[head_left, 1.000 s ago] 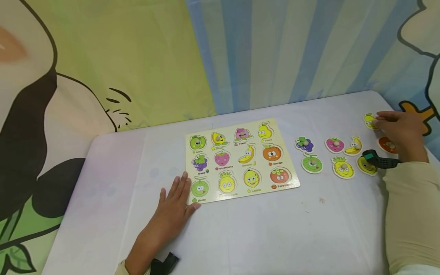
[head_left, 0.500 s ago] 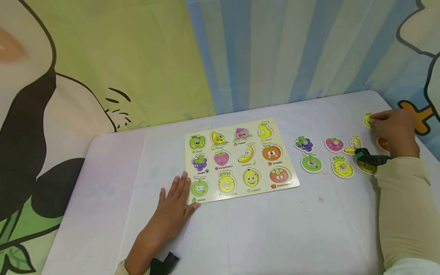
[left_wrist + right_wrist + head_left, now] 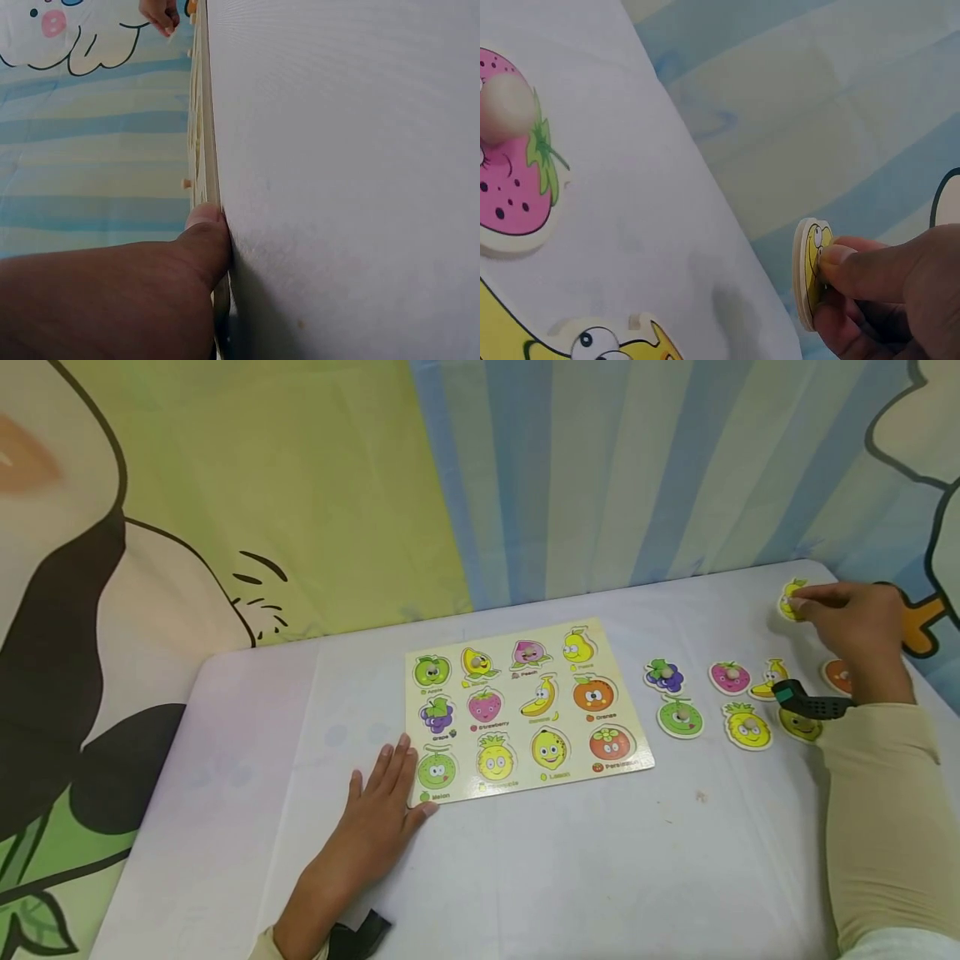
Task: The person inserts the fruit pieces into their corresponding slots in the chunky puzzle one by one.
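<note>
My right hand (image 3: pixel 862 622) pinches a yellow pear puzzle piece (image 3: pixel 790 600) between thumb and fingers at the far right of the table. In the right wrist view the pear piece stands on edge, its thin wooden side showing and its knob hidden by the fingers. My left hand (image 3: pixel 378 818) lies flat with straight fingers at the left edge of the fruit puzzle board (image 3: pixel 512 697). The left wrist view puts its thumb (image 3: pixel 206 225) right at the board's edge. Apple (image 3: pixel 431 671), a yellow fruit (image 3: pixel 476 662) and peach (image 3: pixel 528 652) pieces with knobs sit in the board's back row.
Right of the board lie grape (image 3: pixel 663 676), melon (image 3: pixel 680 717), strawberry (image 3: pixel 729 677), pineapple (image 3: pixel 747 727) and banana (image 3: pixel 768 679) pieces. A lemon piece (image 3: pixel 800 725) and an orange-red piece (image 3: pixel 836 676) are partly covered by the right arm. A printed curtain (image 3: pixel 585 477) hangs behind the table.
My right hand has moved left and back, lifting the pear piece off the table. The left hand and the board have stayed in place.
</note>
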The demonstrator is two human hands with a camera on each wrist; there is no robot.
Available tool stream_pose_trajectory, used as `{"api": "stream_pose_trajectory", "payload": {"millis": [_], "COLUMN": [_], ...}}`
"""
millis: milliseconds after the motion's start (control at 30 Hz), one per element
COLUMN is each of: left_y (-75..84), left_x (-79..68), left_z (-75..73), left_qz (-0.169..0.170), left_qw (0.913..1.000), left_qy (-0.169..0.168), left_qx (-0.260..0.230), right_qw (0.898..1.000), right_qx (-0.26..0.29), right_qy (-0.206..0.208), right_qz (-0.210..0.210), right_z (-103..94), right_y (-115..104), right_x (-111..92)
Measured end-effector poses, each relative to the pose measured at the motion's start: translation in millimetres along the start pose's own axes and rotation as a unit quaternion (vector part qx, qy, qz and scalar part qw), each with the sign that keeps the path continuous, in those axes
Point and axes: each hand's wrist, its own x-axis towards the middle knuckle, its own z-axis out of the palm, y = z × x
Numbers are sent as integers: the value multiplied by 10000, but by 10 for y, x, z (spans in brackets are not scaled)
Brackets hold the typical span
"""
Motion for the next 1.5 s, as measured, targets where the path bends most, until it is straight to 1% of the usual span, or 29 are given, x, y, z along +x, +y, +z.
{"api": "stream_pose_trajectory", "payload": {"millis": [133, 200, 300, 400, 533, 633, 667, 733, 867, 900, 967, 1100, 1333, 1500], "left_y": [1, 1, 3, 4, 8, 7, 7, 9, 13, 14, 14, 9, -12, -18], "left_x": [-4, -7, -8, -5, -7, -9, -10, -10, -10, -11, -15, -18, -8, 13], "left_z": [8, 10, 12, 15, 15, 19, 21, 21, 11, 7, -2, -14, -3, 8], "left_qz": [-11, -14, -22, -20, -35, -45, -47, -44, -64, -73, -90, -96, 18, 24], "left_qw": [10000, 10000, 10000, 10000, 10000, 10000, 10000, 10000, 10000, 9999, 9999, 9999, 10000, 10000], "left_qy": [18, 17, 12, 16, 6, 2, -4, 3, -48, -55, -84, -71, 12, -11], "left_qx": [-12, -6, 0, 4, -4, -3, 2, 1, 39, 45, 66, 81, 37, 59], "right_qw": [9999, 9994, 9974, 9929, 9868, 9846, 9831, 9836, 9879, 9891, 9901, 9896, 9874, 9864], "right_qx": [77, 203, 478, 869, 1308, 1449, 1551, 1520, 1283, 1170, 1077, 994, 858, 857], "right_qy": [-108, -199, -363, -570, -746, -817, -791, -817, -816, -870, -894, -1039, -1318, -1395], "right_qz": [65, 189, 389, 569, 602, 533, 569, 518, 314, 206, 117, 43, -147, -120], "right_z": [19, 21, 9, -10, 6, 48, 63, 95, 171, 193, 232, 294, 391, 434], "right_y": [8, -11, -50, -72, -86, -97, -102, -115, -164, -182, -214, -267, -338, -368], "right_x": [13, 8, -24, -59, -71, -58, -58, -51, -64, -70, -92, -129, -171, -188]}}
